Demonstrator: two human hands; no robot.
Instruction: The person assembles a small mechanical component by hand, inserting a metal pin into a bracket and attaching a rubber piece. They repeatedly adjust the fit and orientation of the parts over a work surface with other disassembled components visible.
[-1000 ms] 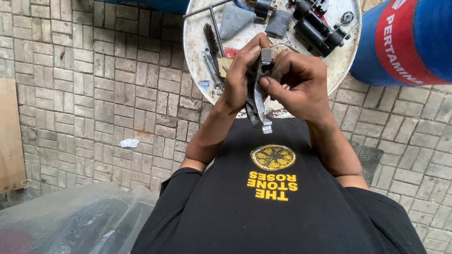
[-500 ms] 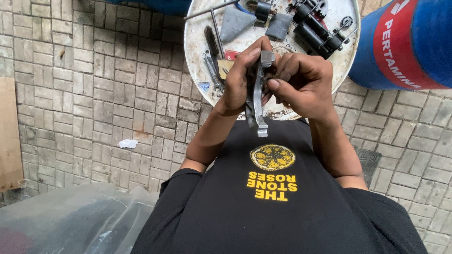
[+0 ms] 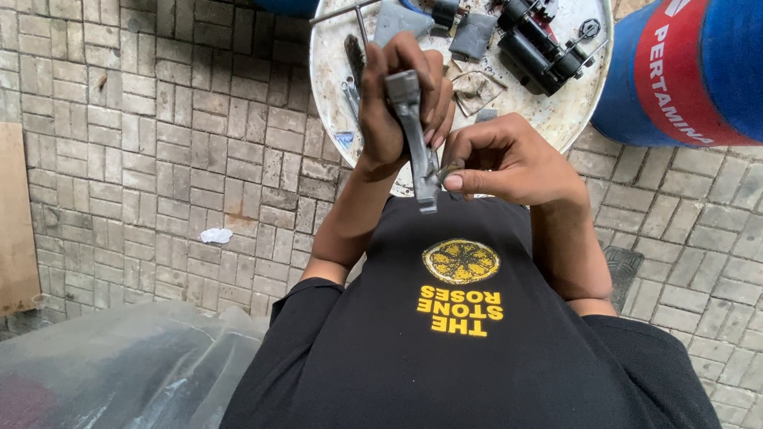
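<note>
My left hand point(image 3: 397, 103) grips a long grey metal engine part, a connecting rod point(image 3: 415, 135), and holds it upright above my chest. The rod's lower end points down toward my black shirt. My right hand point(image 3: 505, 159) sits just right of the rod's lower end, thumb and fingers pinched together on a small piece that touches the rod. Both hands hover in front of a round white metal drum lid point(image 3: 556, 119).
The drum lid holds black cylindrical parts point(image 3: 532, 48), grey blocks point(image 3: 473, 36), thin tools point(image 3: 354, 79) and a wire loop. A blue and red drum point(image 3: 691, 71) stands at the right. Brick paving point(image 3: 159, 143) lies around, clear plastic sheet point(image 3: 119, 373) at lower left, a wooden board point(image 3: 16, 222) far left.
My right hand has come off the rod's upper end and dropped to its lower end. My left hand keeps its hold, and the rod now shows more fully.
</note>
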